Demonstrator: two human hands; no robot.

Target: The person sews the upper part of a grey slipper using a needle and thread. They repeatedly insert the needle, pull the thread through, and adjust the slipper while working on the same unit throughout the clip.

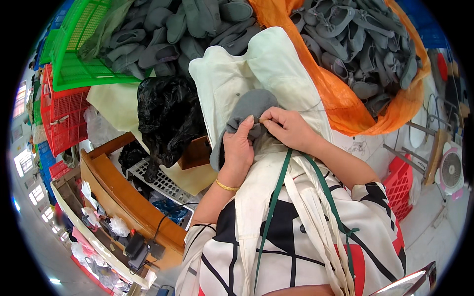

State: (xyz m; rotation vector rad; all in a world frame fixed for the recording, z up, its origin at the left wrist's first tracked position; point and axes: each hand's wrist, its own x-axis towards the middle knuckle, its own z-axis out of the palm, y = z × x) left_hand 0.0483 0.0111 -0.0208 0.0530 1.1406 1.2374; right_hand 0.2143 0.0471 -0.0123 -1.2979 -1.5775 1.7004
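A grey cloth shoe (253,104) lies over my lap on a white apron (291,64), its rounded toe pointing away from me. My left hand (239,150) is closed on the shoe, with the thumb pressed on its gathered upper edge. Close beside that thumb, my right hand (289,129) pinches thumb and forefinger together at the same edge. What sits between those fingertips is too small to make out. A thin dark line like a thread runs off to the right from near my right hand.
A green plastic basket (98,71) at the far left and an orange sack (340,118) at the far right both hold many grey shoes. A black plastic bag (165,113) and a wooden table (131,197) are on my left. A fan (450,170) stands at right beside a red basket (399,185).
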